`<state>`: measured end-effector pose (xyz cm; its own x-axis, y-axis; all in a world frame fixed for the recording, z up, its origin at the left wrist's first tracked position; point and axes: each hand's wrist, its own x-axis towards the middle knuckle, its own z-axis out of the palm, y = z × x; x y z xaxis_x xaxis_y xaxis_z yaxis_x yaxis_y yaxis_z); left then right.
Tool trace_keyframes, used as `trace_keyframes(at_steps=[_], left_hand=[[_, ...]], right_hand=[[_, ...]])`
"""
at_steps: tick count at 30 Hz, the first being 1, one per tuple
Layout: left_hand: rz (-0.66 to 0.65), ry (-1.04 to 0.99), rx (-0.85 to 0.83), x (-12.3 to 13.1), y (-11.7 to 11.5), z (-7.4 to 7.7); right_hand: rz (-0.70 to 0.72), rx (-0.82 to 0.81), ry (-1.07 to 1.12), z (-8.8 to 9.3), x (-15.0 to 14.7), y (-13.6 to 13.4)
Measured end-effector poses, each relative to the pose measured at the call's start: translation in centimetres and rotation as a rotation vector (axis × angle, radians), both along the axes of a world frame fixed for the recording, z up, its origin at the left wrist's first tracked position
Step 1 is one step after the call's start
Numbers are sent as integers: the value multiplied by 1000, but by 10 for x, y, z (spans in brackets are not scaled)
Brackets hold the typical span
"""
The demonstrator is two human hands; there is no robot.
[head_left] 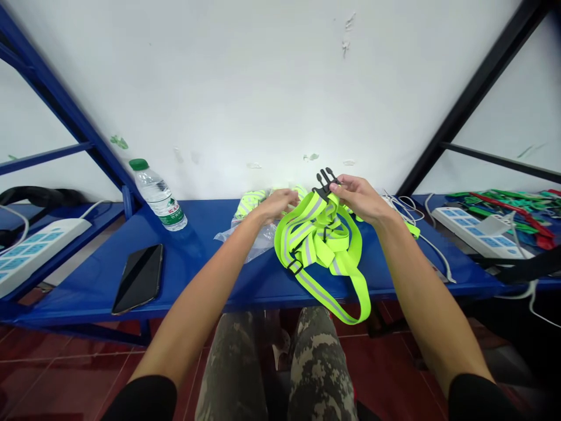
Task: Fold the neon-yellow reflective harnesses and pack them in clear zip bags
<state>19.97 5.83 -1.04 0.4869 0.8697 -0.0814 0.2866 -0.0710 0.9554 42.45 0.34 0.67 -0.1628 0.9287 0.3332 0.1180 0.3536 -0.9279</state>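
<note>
My right hand (360, 197) pinches the black side-release buckle (323, 186) of a neon-yellow reflective strap vest (322, 251). Below the buckle, the vest's straps hang in a loose bundle with grey stripes and small black sliders, and one loop drops over the bench's front edge. My left hand (280, 204) is just left of the buckle, close to the straps, its fingers loosely bent and apart with nothing visible in them. Behind and beneath it lie a clear plastic bag (263, 240) and more folded yellow reflective straps (250, 202), partly hidden by my hand.
On the blue bench (197, 263) stand a water bottle (160, 196) and a black phone (138, 279) at left. White cables (409, 207) lie to the right. Power strips (480, 234) flank both sides; coloured straps (517, 210) are piled far right. A white wall (272, 88) rises behind.
</note>
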Motion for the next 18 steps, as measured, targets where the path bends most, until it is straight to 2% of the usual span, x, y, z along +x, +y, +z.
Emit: trace_keyframes(at_steps=[1,3,5,7,9,12,14,16,18], left_hand=[[-43,158,15,-1,3,-6],[-212,442,63,1,6,-18],[-356,622,159,7,7,-29],[-367,694,288,14,7,-37],[-321,697,375,17,6,-40],[-226,554,458,13,6,-33],[-106,338,484,8,9,-21],[98,32,411,0,17,-6],[370,-328,266,-12,30,12]], right_hand=[[3,-34,22,-3,4,-3],[9,-97,23,-8,11,-8],[-3,-146,-30,-13,14,-11],[-24,-177,-108,-16,15,-13],[-30,-199,-179,-19,17,-15],[-68,-196,-215,-23,25,-15],[-140,-170,-186,-23,37,-10],[-270,-103,-122,-18,53,-3],[-499,55,7,-4,71,6]])
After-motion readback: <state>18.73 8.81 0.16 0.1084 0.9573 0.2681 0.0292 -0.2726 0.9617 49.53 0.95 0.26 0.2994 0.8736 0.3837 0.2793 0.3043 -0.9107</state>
